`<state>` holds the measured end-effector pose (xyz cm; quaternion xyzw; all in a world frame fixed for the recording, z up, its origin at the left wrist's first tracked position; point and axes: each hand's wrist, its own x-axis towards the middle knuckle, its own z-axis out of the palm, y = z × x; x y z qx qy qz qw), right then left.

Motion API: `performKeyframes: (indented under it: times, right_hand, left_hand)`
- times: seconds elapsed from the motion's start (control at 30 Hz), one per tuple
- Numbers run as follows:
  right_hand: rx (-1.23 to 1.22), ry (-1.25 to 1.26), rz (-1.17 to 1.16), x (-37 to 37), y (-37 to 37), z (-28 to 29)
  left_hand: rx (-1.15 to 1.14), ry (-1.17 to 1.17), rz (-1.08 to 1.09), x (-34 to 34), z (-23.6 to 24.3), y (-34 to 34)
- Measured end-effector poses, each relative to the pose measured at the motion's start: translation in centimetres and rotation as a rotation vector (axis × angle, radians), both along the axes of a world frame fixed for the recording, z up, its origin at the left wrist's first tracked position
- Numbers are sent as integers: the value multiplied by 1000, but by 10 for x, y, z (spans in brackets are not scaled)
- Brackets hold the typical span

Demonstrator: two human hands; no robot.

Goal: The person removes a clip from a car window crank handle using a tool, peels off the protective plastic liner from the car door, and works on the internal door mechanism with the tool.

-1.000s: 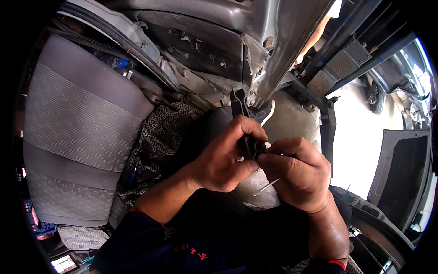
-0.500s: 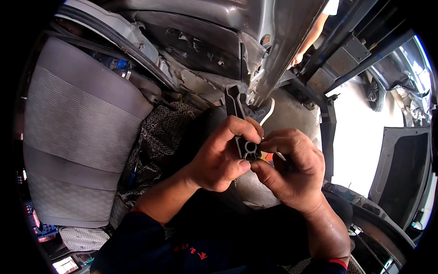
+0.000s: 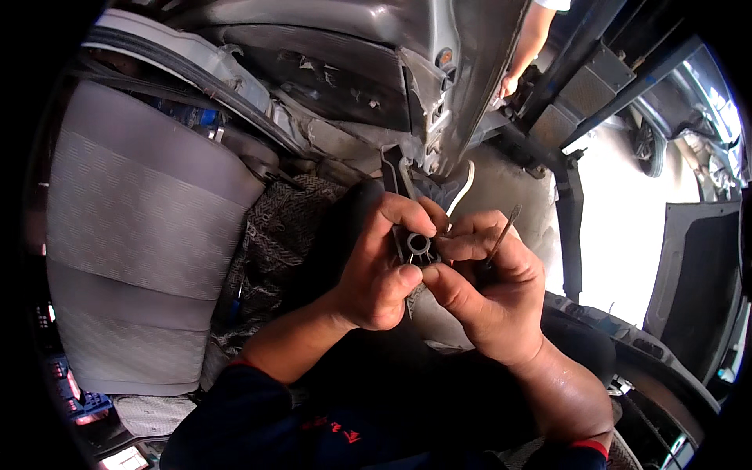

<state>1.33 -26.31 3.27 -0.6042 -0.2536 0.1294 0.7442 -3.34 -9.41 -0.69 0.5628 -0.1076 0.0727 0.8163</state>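
My left hand (image 3: 374, 278) holds a black window crank handle (image 3: 398, 174) near my lap, its long arm pointing away from me. The crank's round socket end (image 3: 419, 244) faces up between my left thumb and forefinger. Below the socket ring shows a thin wire clip (image 3: 412, 258). My right hand (image 3: 497, 294) closes in from the right, thumb and fingertips pinched against the socket end beside the clip. A slim metal tool (image 3: 504, 233), perhaps a small screwdriver, sticks up from between the right fingers; its lower end is hidden in the hand.
A grey patterned car seat (image 3: 149, 211) fills the left. Ahead is an open car door (image 3: 329, 70) with torn lining. Another person's arm (image 3: 533, 39) reaches down beyond it. A dark metal post (image 3: 570, 227) stands at right, with a detached panel (image 3: 697, 266) farther over.
Both hands and the crank have shifted slightly left in view. The right hand has turned, bringing the slim tool's shaft upright into sight. The other person's arm has moved slightly.
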Motion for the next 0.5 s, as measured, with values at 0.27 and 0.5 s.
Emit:
performKeyframes:
  times: [0.27, 0.5]
  right_hand:
    - [55, 56, 9, -3, 0, -8]
    - [126, 213, -15, -10, 2, -8]
  left_hand:
    - [-33, -83, 29, 5, -10, -9]
    - [-8, -143, 61, 6, -15, -12]
